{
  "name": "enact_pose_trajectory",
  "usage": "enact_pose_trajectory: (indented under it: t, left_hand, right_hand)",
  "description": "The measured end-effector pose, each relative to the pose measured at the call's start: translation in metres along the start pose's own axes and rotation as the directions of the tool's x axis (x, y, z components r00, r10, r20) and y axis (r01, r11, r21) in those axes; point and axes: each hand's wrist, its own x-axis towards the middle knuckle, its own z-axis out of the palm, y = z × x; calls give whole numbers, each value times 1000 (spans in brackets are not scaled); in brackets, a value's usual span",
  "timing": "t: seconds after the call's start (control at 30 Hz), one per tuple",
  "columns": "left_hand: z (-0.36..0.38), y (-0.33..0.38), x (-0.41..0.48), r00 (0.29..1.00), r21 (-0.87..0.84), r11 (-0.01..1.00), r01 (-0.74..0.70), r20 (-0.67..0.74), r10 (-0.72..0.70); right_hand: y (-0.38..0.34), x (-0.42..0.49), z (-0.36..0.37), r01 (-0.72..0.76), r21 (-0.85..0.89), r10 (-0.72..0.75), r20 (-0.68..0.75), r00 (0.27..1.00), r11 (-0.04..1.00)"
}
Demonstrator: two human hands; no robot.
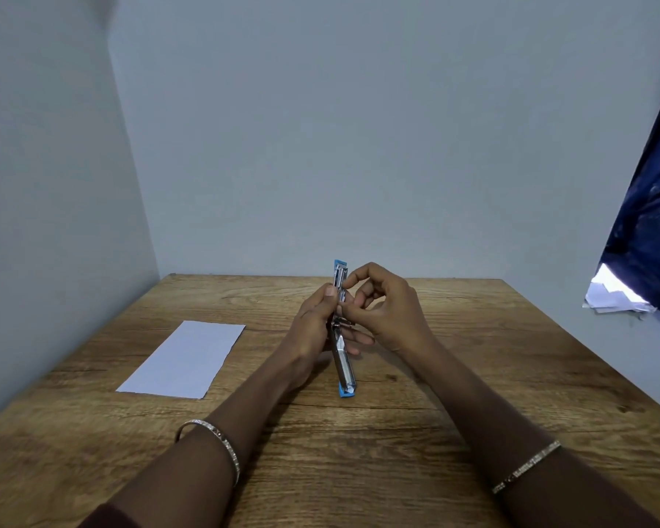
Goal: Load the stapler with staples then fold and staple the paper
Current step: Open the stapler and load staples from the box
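A blue and silver stapler (pixel 343 365) is swung fully open, one half pointing up and away, the other down toward me, above the middle of the wooden table (pixel 397 413). My left hand (pixel 313 329) grips it around its hinge. My right hand (pixel 385 306) pinches something small against the upper metal channel; whether it is a strip of staples is too small to tell. A white sheet of paper (pixel 185 360) lies flat on the table to the left, apart from both hands.
Grey walls close the table at the back and left. A dark blue curtain (pixel 648 207) hangs at the right, with crumpled white paper (pixel 614 295) below it. Bangles circle both wrists.
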Motion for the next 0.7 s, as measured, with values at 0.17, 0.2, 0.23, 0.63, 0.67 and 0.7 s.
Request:
enact_pose_trajectory:
  t: [0.17,0.2,0.23,0.63,0.67,0.7]
  left_hand:
    - [-3,-1,0,1000,44,999,-22,-2,22]
    - [-3,-1,0,1000,52,998,-28,-8,28]
    - [-3,-1,0,999,59,998,-29,-14,30]
    - [-1,1,-4,1000,63,998,-4,-10,5]
    - [-1,2,-4,1000,56,998,0,-10,1]
    - [0,1,-4,1000,51,999,2,-10,-1]
  right_hand:
    - [-1,0,0,-3,-19,2,-1,1000,1000]
    - [-2,0,1,-6,-24,6,-6,1000,1000]
    - [-2,-1,1,-6,-38,6,-12,1000,999]
    - [-6,-1,-4,-38,-90,44,57,997,995]
    - [-6,-1,-4,-37,-82,42,63,997,996]
    - [-6,-1,-5,-31,-77,36,66,997,997]
